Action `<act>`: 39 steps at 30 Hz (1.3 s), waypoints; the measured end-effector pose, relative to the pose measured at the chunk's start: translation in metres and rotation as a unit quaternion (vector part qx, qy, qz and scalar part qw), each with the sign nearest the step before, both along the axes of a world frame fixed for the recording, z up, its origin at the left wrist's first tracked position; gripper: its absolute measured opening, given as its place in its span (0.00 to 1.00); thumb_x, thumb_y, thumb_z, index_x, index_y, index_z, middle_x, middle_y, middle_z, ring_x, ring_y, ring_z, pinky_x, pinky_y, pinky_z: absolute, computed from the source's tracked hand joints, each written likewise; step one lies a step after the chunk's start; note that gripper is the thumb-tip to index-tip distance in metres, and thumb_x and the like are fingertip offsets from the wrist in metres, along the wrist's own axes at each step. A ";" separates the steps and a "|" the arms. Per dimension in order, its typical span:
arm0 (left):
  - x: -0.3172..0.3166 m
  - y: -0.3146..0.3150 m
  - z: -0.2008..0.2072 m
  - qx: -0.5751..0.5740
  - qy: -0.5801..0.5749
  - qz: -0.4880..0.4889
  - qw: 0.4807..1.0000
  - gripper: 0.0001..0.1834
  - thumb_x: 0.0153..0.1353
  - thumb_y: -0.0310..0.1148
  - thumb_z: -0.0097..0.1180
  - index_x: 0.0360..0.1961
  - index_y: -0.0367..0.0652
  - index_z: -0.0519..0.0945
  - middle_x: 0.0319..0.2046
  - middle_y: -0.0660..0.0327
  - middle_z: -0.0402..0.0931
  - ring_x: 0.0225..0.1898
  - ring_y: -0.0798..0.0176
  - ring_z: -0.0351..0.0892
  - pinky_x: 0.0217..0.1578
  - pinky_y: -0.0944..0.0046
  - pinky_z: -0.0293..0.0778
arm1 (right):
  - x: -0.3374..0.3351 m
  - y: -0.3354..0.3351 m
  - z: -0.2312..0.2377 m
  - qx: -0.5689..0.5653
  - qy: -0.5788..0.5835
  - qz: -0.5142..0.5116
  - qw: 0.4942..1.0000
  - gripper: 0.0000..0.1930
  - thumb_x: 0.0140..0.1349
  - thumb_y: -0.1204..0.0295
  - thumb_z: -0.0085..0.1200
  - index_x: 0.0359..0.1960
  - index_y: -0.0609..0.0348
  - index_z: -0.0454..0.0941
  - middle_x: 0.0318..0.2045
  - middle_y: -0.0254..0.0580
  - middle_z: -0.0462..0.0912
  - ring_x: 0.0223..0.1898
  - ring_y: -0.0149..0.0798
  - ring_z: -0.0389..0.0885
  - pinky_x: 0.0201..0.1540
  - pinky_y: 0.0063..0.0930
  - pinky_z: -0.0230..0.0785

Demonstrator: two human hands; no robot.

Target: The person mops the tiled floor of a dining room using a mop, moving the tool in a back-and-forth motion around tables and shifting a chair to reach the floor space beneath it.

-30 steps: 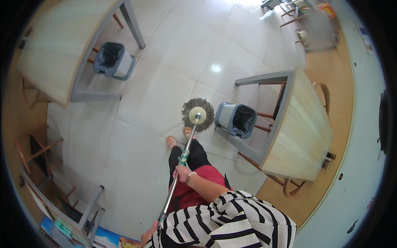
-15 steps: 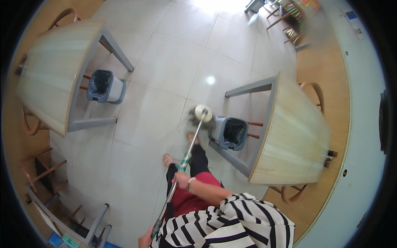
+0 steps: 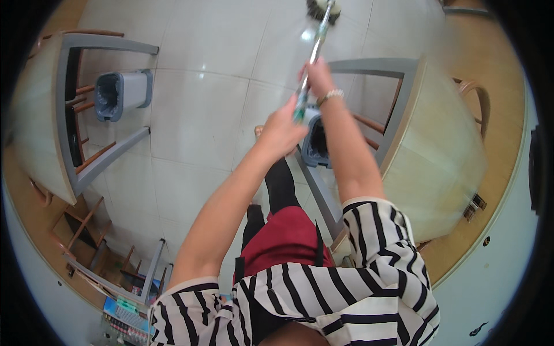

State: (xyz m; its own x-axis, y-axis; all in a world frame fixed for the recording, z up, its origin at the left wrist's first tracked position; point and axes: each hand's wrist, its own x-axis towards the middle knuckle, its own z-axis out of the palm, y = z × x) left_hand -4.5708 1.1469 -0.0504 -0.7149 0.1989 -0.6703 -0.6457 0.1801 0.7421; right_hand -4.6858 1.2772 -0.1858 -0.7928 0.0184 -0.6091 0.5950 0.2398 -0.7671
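Observation:
Both arms reach forward along a mop point(image 3: 316, 49) with a silver pole and green sections. My left hand point(image 3: 283, 128) is wrapped round the rear end of the pole. Farther up, my right hand point(image 3: 318, 78), with a pale bracelet at its wrist, closes round the shaft. The round pale mop head with dark strands point(image 3: 323, 11) rests on the tiled floor at the top edge, partly cut off. Just right of my hands stands a grey bin point(image 3: 311, 151) with a black liner, partly hidden by my right forearm.
A pale wooden table point(image 3: 430, 155) with grey metal legs stands close on the right, a chair point(image 3: 479, 109) behind it. Another table point(image 3: 37, 121) is on the left, with a second grey bin point(image 3: 130, 92) by its legs. Overturned-looking chairs point(image 3: 86, 230) lie lower left.
The mop has been pushed forward and away. Both hands have moved out from my body with it, the left up from beside my hip. The tables have shifted in view.

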 end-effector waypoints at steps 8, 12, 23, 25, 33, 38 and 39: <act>0.074 0.024 -0.033 -0.167 0.032 -0.022 0.985 0.37 0.48 0.26 0.49 0.62 0.41 0.51 0.29 0.41 0.74 0.31 0.37 0.73 0.33 0.48 0.68 | -0.010 -0.019 -0.034 0.334 -0.128 0.236 0.903 0.37 0.55 0.73 0.44 0.62 0.71 0.38 0.44 0.62 0.74 0.43 0.54 0.77 0.41 0.39 0.73; 0.187 0.010 0.014 -0.181 -0.001 -0.055 0.982 0.38 0.49 0.27 0.50 0.63 0.44 0.50 0.28 0.40 0.74 0.30 0.37 0.73 0.31 0.48 0.68 | 0.076 -0.008 -0.068 0.346 -0.127 0.274 0.888 0.42 0.55 0.71 0.45 0.62 0.66 0.28 0.44 0.65 0.73 0.45 0.55 0.75 0.49 0.40 0.67; 0.520 -0.079 0.128 -0.178 -0.143 -0.059 0.972 0.38 0.51 0.35 0.52 0.64 0.55 0.51 0.31 0.42 0.74 0.34 0.39 0.75 0.34 0.51 0.70 | 0.462 -0.080 0.022 0.173 -0.215 0.241 0.930 0.45 0.55 0.76 0.44 0.61 0.58 0.18 0.34 0.64 0.76 0.30 0.54 0.79 0.36 0.45 0.72; 0.557 -0.086 0.144 -0.183 -0.146 -0.025 0.972 0.37 0.52 0.36 0.51 0.64 0.56 0.52 0.31 0.42 0.74 0.34 0.40 0.75 0.34 0.52 0.69 | 0.491 -0.098 0.053 0.040 -0.313 0.141 0.938 0.46 0.55 0.79 0.41 0.60 0.52 0.14 0.34 0.64 0.74 0.18 0.45 0.77 0.20 0.35 0.72; 0.506 -0.073 0.078 -0.214 -0.135 -0.038 0.967 0.39 0.47 0.31 0.53 0.63 0.56 0.54 0.25 0.45 0.74 0.28 0.42 0.75 0.26 0.48 0.68 | 0.408 -0.088 -0.001 0.021 -0.246 0.100 0.964 0.46 0.54 0.81 0.41 0.62 0.44 0.17 0.31 0.56 0.73 0.14 0.41 0.74 0.16 0.32 0.71; 0.285 -0.073 0.030 -0.174 -0.066 -0.035 0.982 0.39 0.44 0.25 0.48 0.62 0.54 0.56 0.25 0.42 0.73 0.28 0.38 0.73 0.31 0.48 0.69 | 0.224 -0.061 -0.056 0.000 -0.117 -0.014 0.993 0.39 0.56 0.78 0.44 0.63 0.48 0.31 0.26 0.44 0.70 0.18 0.35 0.72 0.11 0.28 0.63; 0.243 -0.075 0.021 -0.189 -0.048 -0.028 0.980 0.38 0.44 0.26 0.49 0.62 0.54 0.57 0.25 0.42 0.73 0.29 0.38 0.73 0.31 0.48 0.69 | 0.186 -0.065 -0.052 -0.031 -0.137 0.025 0.990 0.36 0.56 0.78 0.44 0.61 0.48 0.35 0.29 0.44 0.69 0.18 0.35 0.72 0.11 0.26 0.63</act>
State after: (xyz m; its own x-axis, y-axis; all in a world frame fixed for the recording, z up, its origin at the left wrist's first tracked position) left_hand -4.3278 1.0723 -0.0298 -0.6401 -0.0401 -0.7673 -0.6907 0.4674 0.5518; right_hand -4.5000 1.2127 -0.2373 -0.5969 -0.0603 -0.8001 0.7714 0.2313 -0.5929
